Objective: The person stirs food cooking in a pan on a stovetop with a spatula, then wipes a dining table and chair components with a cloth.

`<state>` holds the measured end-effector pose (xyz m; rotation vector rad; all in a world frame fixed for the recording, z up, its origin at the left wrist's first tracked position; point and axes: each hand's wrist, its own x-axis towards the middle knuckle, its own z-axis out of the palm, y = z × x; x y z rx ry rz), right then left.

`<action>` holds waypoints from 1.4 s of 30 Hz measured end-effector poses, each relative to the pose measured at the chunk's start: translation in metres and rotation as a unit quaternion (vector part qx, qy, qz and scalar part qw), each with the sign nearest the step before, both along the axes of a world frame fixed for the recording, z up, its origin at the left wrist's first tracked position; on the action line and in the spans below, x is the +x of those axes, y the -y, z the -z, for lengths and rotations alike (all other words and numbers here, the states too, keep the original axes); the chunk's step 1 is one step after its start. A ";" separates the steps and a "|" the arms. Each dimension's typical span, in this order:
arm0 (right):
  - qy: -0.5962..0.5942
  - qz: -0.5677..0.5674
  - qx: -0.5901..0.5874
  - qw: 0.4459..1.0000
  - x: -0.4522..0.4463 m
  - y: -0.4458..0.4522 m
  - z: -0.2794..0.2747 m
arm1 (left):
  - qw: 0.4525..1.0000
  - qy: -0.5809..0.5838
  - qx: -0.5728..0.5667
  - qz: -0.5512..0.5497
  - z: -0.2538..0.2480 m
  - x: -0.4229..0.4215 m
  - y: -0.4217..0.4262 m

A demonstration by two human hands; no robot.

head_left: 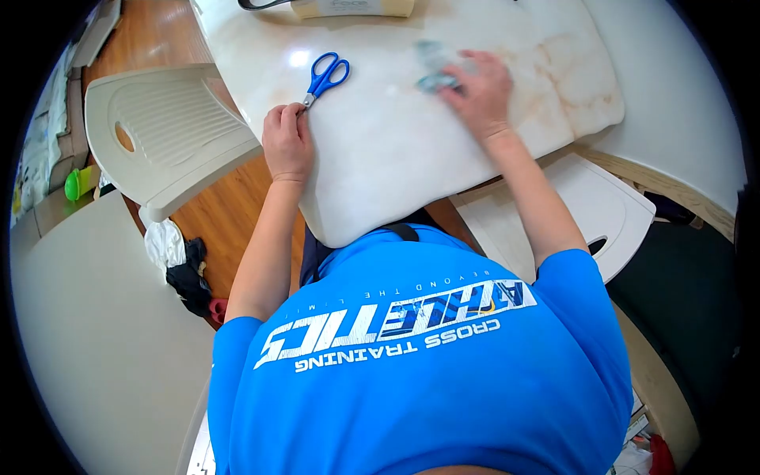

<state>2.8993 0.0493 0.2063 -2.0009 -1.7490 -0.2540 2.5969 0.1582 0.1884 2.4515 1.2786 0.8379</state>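
My left hand [286, 144] is at the table's left edge, its fingers closed over the blade end of a pair of scissors [321, 77]. The blue handles point away from me, and the blades are mostly hidden under the fingers. Over on the right side of the marble-patterned table [380, 158], my right hand [483, 87] is closed on a crumpled pale green-and-white cloth [434, 70]. Motion blurs both this hand and the cloth, so the cloth's exact shape does not show.
A cream pack [352, 8] with a dark strap-like item [261, 3] beside it sits at the table's far edge. Beige chairs stand at the left [158, 134] and the right [554, 214]. A white wall [673, 103] bounds the right side.
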 end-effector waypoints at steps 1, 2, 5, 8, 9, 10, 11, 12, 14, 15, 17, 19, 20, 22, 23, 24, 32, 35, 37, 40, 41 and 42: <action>0.022 0.075 0.019 0.997 0.013 -0.001 0.001 | 1.000 0.002 0.001 -0.001 0.000 0.000 0.000; 0.024 0.075 0.019 0.997 0.016 0.002 0.007 | 1.000 0.005 0.004 -0.001 0.000 0.000 0.000; -0.009 0.215 0.018 0.976 0.007 0.010 0.023 | 1.000 0.012 0.011 0.001 0.006 -0.001 -0.001; -0.041 0.158 -0.005 0.987 -0.057 0.014 0.007 | 1.000 0.014 0.009 0.002 0.008 -0.002 -0.003; -0.061 0.128 -0.006 0.990 -0.079 0.014 0.006 | 1.000 0.013 0.001 0.002 0.007 -0.002 -0.002; -0.081 0.098 -0.006 0.992 -0.101 0.015 0.006 | 1.000 0.016 0.001 0.003 0.007 -0.003 -0.003; -0.099 0.065 -0.009 0.993 -0.123 0.016 0.004 | 1.000 0.024 0.006 0.007 0.007 -0.003 -0.003; -0.117 0.032 -0.013 0.993 -0.146 0.018 0.002 | 0.999 0.032 0.010 0.010 0.007 -0.004 -0.003; -0.131 -0.063 -0.050 0.988 -0.190 0.029 0.003 | 0.998 0.045 -0.028 0.015 0.006 -0.007 -0.003; -0.132 -0.123 -0.040 0.983 -0.212 0.036 0.018 | 0.996 0.053 -0.066 0.021 0.005 -0.008 -0.003; -0.128 -0.183 -0.028 0.974 -0.235 0.049 0.015 | 0.992 0.110 -0.050 0.026 0.003 -0.012 0.003; -0.144 -0.255 -0.094 0.952 -0.240 0.051 -0.020 | 0.987 0.157 -0.012 0.033 -0.005 -0.024 0.008; -0.141 -0.255 -0.093 0.952 -0.238 0.054 -0.016 | 0.987 0.159 -0.011 0.034 -0.011 -0.036 0.018; -0.098 -0.154 -0.106 0.977 -0.221 0.056 0.001 | 0.976 0.210 -0.034 0.045 -0.030 -0.065 0.043; -0.094 -0.114 -0.070 0.986 -0.209 0.056 0.002 | 0.976 0.210 -0.031 0.039 -0.031 -0.087 0.053; -0.092 -0.076 -0.034 0.992 -0.192 0.057 0.003 | 0.979 0.194 -0.047 0.042 -0.026 -0.113 0.064; -0.068 0.226 0.009 0.972 -0.164 0.063 0.020 | 0.930 0.133 -0.225 -0.260 0.037 -0.333 0.185; -0.083 0.138 0.006 0.987 -0.221 0.066 0.018 | 0.904 0.145 -0.242 -0.320 0.066 -0.387 0.232; -0.108 0.061 -0.012 0.992 -0.261 0.066 0.010 | 0.884 0.177 -0.255 -0.348 0.085 -0.412 0.257; -0.111 0.022 -0.021 0.993 -0.294 0.066 0.004 | 0.876 0.114 -0.324 -0.340 0.097 -0.433 0.282; -0.113 0.005 -0.005 0.994 -0.297 0.067 0.004 | 0.877 0.085 -0.347 -0.322 0.099 -0.438 0.288; -0.109 -0.001 -0.002 0.994 -0.298 0.069 0.003 | 0.877 0.056 -0.368 -0.304 0.103 -0.443 0.293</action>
